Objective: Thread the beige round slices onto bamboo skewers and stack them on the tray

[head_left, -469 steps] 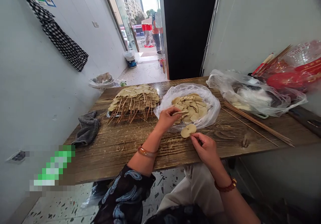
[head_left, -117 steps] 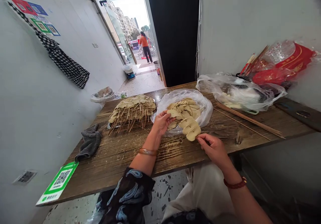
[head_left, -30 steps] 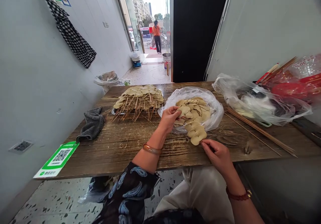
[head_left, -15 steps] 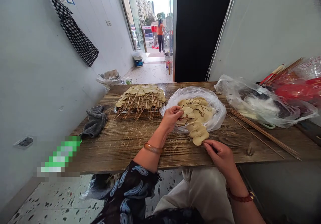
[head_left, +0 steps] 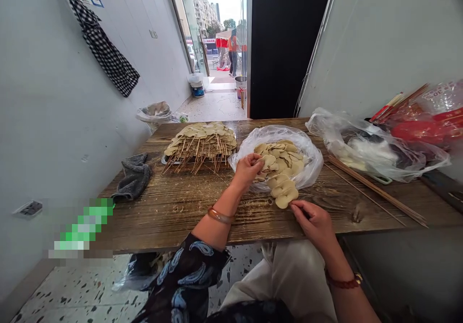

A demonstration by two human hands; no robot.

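My left hand (head_left: 248,171) pinches a thin pale slice (head_left: 268,161), like a potato slice, over the loose heap (head_left: 289,155) in a clear plastic bag (head_left: 314,166). Closer to me, my right hand (head_left: 314,219) is closed on the near end of a skewer; its stick is mostly hidden by the fingers and slices. Several threaded slices (head_left: 284,194) overlap along that skewer, which points away from me toward the heap. Left of the bag, finished-looking skewers of slices (head_left: 202,137) are piled on a metal tray (head_left: 167,160), sticks facing me.
Bare bamboo skewers (head_left: 379,193) lie right of the bag on the wooden table (head_left: 202,217). Beyond them sit another plastic bag (head_left: 372,154) and red packaging (head_left: 415,131). A grey cloth (head_left: 132,178) rests at the left edge. Outside the doorway stands a person (head_left: 232,53).
The view has shifted slightly, so the table items appear a little further left. Both hands keep nearly the same pose and grip. The person outside has moved partly behind the glass.
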